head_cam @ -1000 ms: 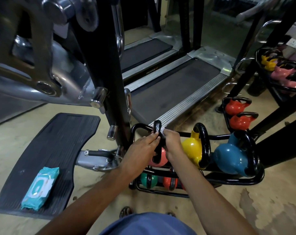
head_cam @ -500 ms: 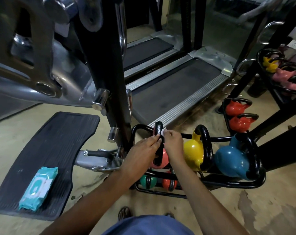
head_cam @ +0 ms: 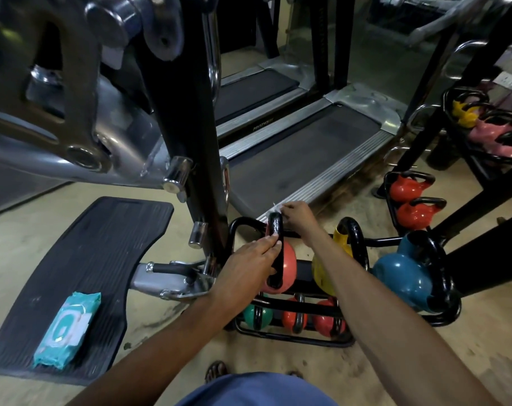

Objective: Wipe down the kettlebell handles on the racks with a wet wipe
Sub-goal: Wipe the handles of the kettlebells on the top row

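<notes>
A coral kettlebell (head_cam: 288, 263) with a black handle (head_cam: 275, 227) sits at the left end of a low black rack (head_cam: 307, 338). My left hand (head_cam: 249, 265) rests against the side of that handle, fingers fairly straight. My right hand (head_cam: 297, 215) is at the top of the handle and pinches a white wet wipe (head_cam: 275, 208), of which only a small corner shows. Beside it on the rack stand a yellow kettlebell (head_cam: 341, 244) and a blue kettlebell (head_cam: 401, 276). Smaller green and red kettlebells (head_cam: 294, 317) fill the lower tier.
A teal wipes pack (head_cam: 67, 328) lies on a black footplate (head_cam: 82, 259) at the left. A black machine post (head_cam: 187, 112) rises just left of the rack. A treadmill (head_cam: 301, 159) lies behind. More racks with red (head_cam: 407, 187), yellow and pink kettlebells stand at the right.
My right hand has slid up from the side of the handle to its top with the wipe. My left hand has stayed on the handle's side.
</notes>
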Available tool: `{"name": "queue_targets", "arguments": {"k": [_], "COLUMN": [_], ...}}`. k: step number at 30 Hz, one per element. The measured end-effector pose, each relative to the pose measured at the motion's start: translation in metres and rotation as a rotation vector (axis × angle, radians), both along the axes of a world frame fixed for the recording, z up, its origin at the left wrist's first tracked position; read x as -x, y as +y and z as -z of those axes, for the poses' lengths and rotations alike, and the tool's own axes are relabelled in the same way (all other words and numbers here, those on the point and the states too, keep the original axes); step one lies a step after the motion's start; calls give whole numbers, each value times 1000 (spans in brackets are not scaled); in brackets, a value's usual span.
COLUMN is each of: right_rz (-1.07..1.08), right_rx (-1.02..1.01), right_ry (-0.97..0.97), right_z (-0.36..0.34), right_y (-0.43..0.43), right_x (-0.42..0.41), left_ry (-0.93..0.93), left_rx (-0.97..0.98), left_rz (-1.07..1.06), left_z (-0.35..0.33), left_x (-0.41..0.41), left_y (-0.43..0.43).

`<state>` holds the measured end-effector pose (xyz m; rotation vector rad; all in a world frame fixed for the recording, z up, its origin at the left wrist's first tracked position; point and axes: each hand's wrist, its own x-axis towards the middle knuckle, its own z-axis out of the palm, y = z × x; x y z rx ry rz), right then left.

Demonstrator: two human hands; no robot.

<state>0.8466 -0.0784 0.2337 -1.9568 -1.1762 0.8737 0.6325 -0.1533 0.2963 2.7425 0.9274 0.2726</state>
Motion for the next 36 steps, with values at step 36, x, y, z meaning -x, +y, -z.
{"name": "queue_targets", "arguments": {"k": [36], "right_rz": [162], "right_rx": [94], "right_ry": [469], "right_z": [-49], "right_y": [-105], "right_x": [52], "left_ry": [161], "left_rx": [-96], "left_rz": [-46], "left_z": [-20], "left_x": [-15], "left_y": [-14]}}
